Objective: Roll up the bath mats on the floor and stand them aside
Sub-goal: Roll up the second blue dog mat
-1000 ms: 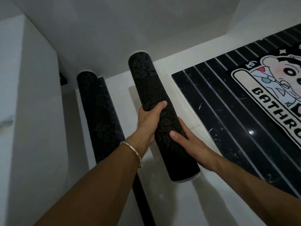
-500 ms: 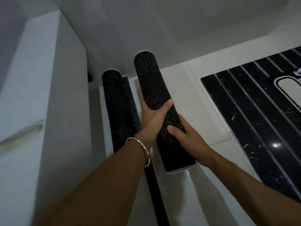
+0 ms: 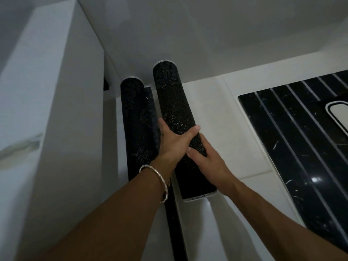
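Against the white wall (image 3: 207,34), both hands, left hand (image 3: 175,142) and right hand (image 3: 207,162), grip a rolled black mat (image 3: 175,102) over pale floor tiles (image 3: 216,113), beside another rolled mat (image 3: 135,113).

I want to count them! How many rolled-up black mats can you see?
2. One rolled mat stands by the white wall on the left. The other rolled mat is beside it, held by the left hand and right hand. Others may be out of view.

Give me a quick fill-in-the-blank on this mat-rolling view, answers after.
1. The rolled mat is gripped by ____ hands.
2. A bracelet sits on the ____ wrist.
3. The second rolled mat lies to the held one's ____.
4. The flat striped mat is ____ with pale lines.

Missing words: both; left; left; black
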Available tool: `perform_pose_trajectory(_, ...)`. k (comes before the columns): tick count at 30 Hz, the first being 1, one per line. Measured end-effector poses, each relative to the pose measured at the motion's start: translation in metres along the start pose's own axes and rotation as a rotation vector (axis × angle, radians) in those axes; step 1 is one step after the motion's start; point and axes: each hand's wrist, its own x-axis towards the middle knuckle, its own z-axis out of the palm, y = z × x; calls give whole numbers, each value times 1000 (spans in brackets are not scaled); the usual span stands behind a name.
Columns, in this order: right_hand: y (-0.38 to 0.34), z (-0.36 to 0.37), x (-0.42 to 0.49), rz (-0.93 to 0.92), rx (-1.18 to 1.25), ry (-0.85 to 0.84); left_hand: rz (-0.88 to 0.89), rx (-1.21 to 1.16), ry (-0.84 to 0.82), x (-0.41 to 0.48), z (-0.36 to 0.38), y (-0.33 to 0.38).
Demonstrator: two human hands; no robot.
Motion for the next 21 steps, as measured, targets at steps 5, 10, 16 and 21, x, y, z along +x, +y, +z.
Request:
perform_pose_trajectory(5, -1, -1, 4, 18, -52, -1, -19, 64, 47, 0, 5, 3)
perform_pose_trajectory(10, -1, -3, 5, 32, -95, -2, -37, 120, 85, 1, 8, 0)
perform_pose_trajectory(16, 3, 0, 10, 39, -113, 18, -17, 228, 99, -2, 8, 6)
perform_pose_trajectory(21, 4, 4, 12, 32, -106, 18, -1, 302, 99, 1, 7, 4)
